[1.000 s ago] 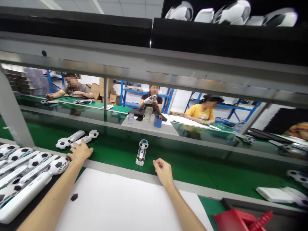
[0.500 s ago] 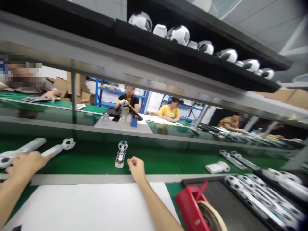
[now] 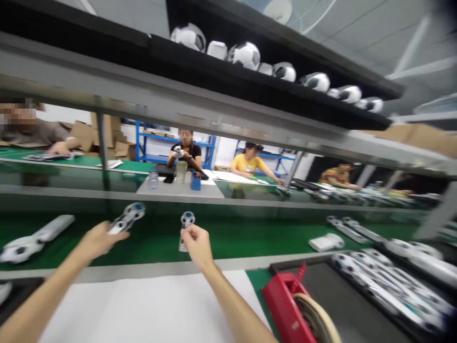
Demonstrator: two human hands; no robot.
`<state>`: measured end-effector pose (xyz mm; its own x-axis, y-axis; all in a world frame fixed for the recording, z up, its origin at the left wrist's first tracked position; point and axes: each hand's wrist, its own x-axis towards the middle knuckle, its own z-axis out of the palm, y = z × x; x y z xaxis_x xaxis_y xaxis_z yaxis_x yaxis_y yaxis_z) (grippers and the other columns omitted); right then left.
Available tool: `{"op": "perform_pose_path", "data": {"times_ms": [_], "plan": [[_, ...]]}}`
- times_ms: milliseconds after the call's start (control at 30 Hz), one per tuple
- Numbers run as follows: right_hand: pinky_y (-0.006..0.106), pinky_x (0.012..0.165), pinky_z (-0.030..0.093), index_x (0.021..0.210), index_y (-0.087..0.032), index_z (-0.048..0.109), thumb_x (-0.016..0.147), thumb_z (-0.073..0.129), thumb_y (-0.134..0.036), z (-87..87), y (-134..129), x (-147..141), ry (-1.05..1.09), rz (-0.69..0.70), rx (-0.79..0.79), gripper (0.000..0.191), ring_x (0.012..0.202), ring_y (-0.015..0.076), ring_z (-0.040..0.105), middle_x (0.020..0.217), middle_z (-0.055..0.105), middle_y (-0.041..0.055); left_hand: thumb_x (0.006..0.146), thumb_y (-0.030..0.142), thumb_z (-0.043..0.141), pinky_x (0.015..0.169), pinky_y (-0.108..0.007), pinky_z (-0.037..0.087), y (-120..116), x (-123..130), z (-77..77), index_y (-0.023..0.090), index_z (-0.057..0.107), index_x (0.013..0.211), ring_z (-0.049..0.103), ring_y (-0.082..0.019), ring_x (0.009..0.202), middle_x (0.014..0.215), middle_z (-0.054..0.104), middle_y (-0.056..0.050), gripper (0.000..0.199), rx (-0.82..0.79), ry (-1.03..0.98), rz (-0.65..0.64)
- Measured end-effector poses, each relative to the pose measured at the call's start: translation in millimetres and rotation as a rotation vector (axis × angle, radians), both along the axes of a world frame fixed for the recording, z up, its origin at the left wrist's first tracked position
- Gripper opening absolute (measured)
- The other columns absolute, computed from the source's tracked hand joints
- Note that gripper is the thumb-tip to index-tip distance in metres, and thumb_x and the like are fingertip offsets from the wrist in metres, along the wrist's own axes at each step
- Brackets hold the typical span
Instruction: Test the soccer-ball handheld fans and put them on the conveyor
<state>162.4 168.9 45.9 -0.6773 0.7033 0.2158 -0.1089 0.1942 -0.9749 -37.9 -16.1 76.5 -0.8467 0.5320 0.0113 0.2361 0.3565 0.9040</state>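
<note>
My left hand (image 3: 98, 240) is closed around the handle end of a white handheld device with a round football-patterned head (image 3: 134, 210), lifted over the green bench. My right hand (image 3: 198, 244) is pinched in front of a second such device (image 3: 187, 219), which lies on the bench with its head away from me. The fingers cover part of that device's body. What they pinch, if anything, is hidden, and I cannot tell whether they touch it. Left of my left hand lies another white device (image 3: 39, 238). White paper (image 3: 143, 309) is spread below both hands.
A red tape dispenser (image 3: 285, 305) stands at front right, beside a black tray (image 3: 342, 290) with several devices. Another white device (image 3: 326, 242) lies behind it. Overhead, a black-edged shelf (image 3: 221, 71) carries several football-patterned pieces. Several people work across the bench.
My left hand has moved right with the device, turning it so another side shows. My right hand has shifted over the second device. The camera view has also shifted slightly.
</note>
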Motion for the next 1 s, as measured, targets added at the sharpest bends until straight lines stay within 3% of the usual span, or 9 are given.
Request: {"op": "perform_pose_path", "data": {"times_ms": [133,233,300,367,467,600,767,867,1000], "plan": [[0.030,0.063,0.055,0.114,-0.023,0.058,0.081,0.069,-0.049,19.8,-37.8,-5.3,0.050,0.196,-0.327,0.044,0.080,0.0194,0.068,0.095,0.068,0.0032,0.073,0.058,0.067,0.061,-0.026,0.051,20.0,52.6,24.2,0.018,0.063,0.103,0.065,-0.019,0.077,0.090,0.070,-0.006,0.051,0.024,0.014,-0.286],[0.033,0.065,0.058,0.103,-0.020,0.056,0.079,0.068,-0.047,23.4,-44.8,-5.5,0.064,0.201,-0.508,0.039,0.076,0.0194,0.069,0.085,0.066,0.0028,0.080,0.063,0.057,0.076,-0.030,0.054,18.9,57.9,31.1,0.022,0.070,0.107,0.065,-0.024,0.097,0.111,0.068,-0.008,0.051,-0.033,0.059,-0.395],[0.029,0.060,0.057,0.096,-0.019,0.053,0.076,0.073,-0.041,26.8,-38.6,-2.9,0.082,0.132,-0.549,0.036,0.065,0.0164,0.066,0.072,0.060,-0.0015,0.083,0.059,0.052,0.089,-0.035,0.050,11.1,42.2,29.6,0.021,0.070,0.109,0.059,-0.028,0.110,0.119,0.064,-0.010,0.050,-0.094,0.148,-0.276],[0.026,0.052,0.055,0.096,-0.020,0.052,0.074,0.077,-0.039,34.9,-29.4,2.2,0.109,0.085,-0.541,0.039,0.061,0.0152,0.064,0.070,0.059,-0.0026,0.083,0.048,0.051,0.104,-0.047,0.039,-0.5,15.2,21.7,0.015,0.066,0.115,0.046,-0.036,0.125,0.129,0.055,-0.017,0.048,-0.187,0.268,-0.023],[0.023,0.042,0.049,0.098,-0.020,0.052,0.071,0.081,-0.039,53.8,-20.3,12.6,0.148,0.078,-0.496,0.044,0.060,0.0153,0.064,0.082,0.065,0.0017,0.081,0.031,0.049,0.109,-0.064,0.016,-22.3,-28.0,0.6,0.009,0.052,0.131,0.013,-0.046,0.141,0.146,0.029,-0.026,0.055,-0.344,0.404,0.365],[0.023,0.038,0.046,0.094,-0.017,0.054,0.078,0.070,-0.035,75.7,-20.3,25.5,0.158,0.124,-0.467,0.029,0.050,0.0128,0.059,0.082,0.068,0.0048,0.080,0.032,0.051,0.106,-0.066,0.017,-49.5,-63.7,-28.8,0.011,0.053,0.130,0.014,-0.051,0.139,0.145,0.030,-0.026,0.055,-0.513,0.401,0.583],[0.026,0.044,0.050,0.101,-0.017,0.054,0.082,0.052,-0.025,91.4,-29.4,36.4,0.188,0.156,-0.440,0.021,0.054,0.0141,0.061,0.086,0.068,0.0058,0.077,0.033,0.054,0.087,-0.055,0.043,-62.6,-78.1,-46.9,0.015,0.049,0.133,0.048,-0.053,0.116,0.136,0.040,-0.025,0.059,-0.617,0.280,0.536],[0.027,0.047,0.052,0.109,-0.017,0.053,0.079,0.053,-0.022,99.3,-37.9,40.7,0.204,0.154,-0.418,0.030,0.057,0.0151,0.062,0.089,0.068,0.0053,0.073,0.037,0.058,0.078,-0.049,0.047,-59.7,-76.7,-38.2,0.014,0.052,0.126,0.060,-0.047,0.100,0.124,0.049,-0.025,0.058,-0.629,0.274,0.457],[0.029,0.056,0.056,0.121,-0.019,0.050,0.077,0.059,-0.021,107.0,-47.3,46.5,0.221,0.198,-0.388,0.045,0.063,0.0167,0.067,0.096,0.068,0.0051,0.071,0.048,0.058,0.075,-0.048,0.047,-52.3,-64.7,-2.0,0.019,0.056,0.113,0.062,-0.044,0.095,0.111,0.059,-0.019,0.051,-0.568,0.345,0.385]]}}
